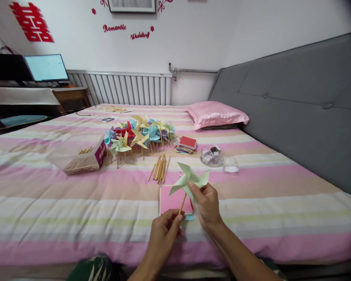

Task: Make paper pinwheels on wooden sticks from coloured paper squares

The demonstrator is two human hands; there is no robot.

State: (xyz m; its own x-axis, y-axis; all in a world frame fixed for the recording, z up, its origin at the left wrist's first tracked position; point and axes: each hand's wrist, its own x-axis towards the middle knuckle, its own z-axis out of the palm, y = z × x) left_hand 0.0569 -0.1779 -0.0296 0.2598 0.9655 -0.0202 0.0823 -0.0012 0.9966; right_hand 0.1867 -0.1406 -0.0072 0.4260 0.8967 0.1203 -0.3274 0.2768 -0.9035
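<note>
A pale green paper pinwheel [188, 178] on a thin wooden stick [183, 203] is held up in front of me. My left hand [167, 230] pinches the stick near its lower end. With thumb and fingers, my right hand [206, 203] grips the pinwheel's middle and its right blade. Below and behind it lies a stack of square coloured paper [172, 201], pink on top. Just beyond that, several loose wooden sticks [160, 168] lie side by side on the striped bedspread [119, 218].
Finished pinwheels [140, 138] stand in a cluster at the back left, beside a clear plastic box [84, 162] of sticks. Right of them sit a red-topped paper stack [188, 143], a container of small parts [211, 156], a clear round lid [231, 166] and a pink pillow [218, 114].
</note>
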